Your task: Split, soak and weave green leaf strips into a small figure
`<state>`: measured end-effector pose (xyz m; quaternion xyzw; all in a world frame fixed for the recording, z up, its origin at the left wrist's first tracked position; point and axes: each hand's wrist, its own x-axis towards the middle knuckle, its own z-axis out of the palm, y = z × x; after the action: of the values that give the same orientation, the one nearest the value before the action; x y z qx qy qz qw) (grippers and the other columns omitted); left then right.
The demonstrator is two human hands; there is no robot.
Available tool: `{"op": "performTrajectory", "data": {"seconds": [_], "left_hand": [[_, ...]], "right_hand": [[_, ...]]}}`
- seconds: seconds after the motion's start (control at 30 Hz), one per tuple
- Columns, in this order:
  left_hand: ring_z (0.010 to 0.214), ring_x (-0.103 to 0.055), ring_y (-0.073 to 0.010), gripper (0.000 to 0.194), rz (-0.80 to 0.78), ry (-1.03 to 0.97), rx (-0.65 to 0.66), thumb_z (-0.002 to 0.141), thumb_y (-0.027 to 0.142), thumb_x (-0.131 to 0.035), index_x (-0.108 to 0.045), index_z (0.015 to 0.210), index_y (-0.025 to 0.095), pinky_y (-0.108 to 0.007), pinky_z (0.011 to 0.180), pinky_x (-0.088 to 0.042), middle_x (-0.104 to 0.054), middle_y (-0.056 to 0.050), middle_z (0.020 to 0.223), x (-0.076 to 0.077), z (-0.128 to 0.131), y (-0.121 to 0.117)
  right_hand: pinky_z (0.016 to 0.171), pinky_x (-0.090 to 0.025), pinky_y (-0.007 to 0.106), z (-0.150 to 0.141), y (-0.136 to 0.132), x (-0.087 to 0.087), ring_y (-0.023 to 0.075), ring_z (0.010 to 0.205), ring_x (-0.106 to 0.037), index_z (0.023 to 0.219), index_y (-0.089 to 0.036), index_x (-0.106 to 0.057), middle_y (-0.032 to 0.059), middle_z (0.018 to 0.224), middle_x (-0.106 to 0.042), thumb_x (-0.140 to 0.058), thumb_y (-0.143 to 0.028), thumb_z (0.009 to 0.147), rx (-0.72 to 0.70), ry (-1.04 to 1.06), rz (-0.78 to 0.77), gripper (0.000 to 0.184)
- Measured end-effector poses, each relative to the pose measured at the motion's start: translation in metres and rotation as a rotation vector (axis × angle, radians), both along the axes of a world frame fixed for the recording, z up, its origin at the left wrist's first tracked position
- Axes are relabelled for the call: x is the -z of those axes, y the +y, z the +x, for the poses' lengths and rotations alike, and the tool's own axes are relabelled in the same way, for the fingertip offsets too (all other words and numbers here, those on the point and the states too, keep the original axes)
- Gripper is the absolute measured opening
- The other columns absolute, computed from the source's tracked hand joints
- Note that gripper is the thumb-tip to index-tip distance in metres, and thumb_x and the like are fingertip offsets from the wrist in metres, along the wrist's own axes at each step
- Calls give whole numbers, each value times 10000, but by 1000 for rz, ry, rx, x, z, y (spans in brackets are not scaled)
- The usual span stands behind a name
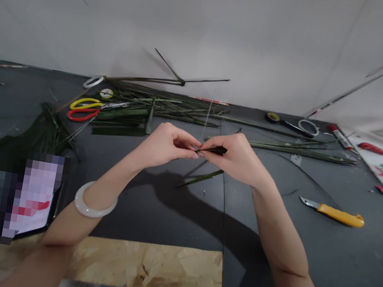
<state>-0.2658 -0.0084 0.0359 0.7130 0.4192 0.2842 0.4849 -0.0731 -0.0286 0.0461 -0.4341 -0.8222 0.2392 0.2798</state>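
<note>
Our right hand (235,156) pinches a thin green leaf strip (212,150) — the strip lies sideways, and most of it sits in that hand. Our left hand (165,146) is almost shut too, fingertips pinching the strip's left tip, above the dark surface (352,258).

Dark workbench (359,260), green leaf strips (160,109), yellow knife (341,216), scissors (86,104)

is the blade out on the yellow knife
Out: the metal blade of the yellow-handled utility knife sticks out past the end of its handle, and the knife is lying on the dark table.
</note>
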Motion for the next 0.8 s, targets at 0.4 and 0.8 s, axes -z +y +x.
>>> {"op": "performTrajectory", "data": {"seconds": [0.4,0.8], "left_hand": [[730,-700,-200,330,-148,-232,-135,554,288,-822,-759,836,128,-329,752,-578,-747,-70,774,4,4,5],[740,-699,-212,344,-97,-259,-264,552,347,-836,-746,793,119,-343,759,-570,-733,-77,725,2,-4,10]], "right_hand": [[578,-406,239,0,-2,0,137,648,-595,888,-173,-623,42,803,-695,-515,-186,831,23,55,51,123],[690,-463,338,3,-19,-15,201,739,-606,766,-220,-661,70,818,-681,-598,-294,841,121,-17,365,124]]}}
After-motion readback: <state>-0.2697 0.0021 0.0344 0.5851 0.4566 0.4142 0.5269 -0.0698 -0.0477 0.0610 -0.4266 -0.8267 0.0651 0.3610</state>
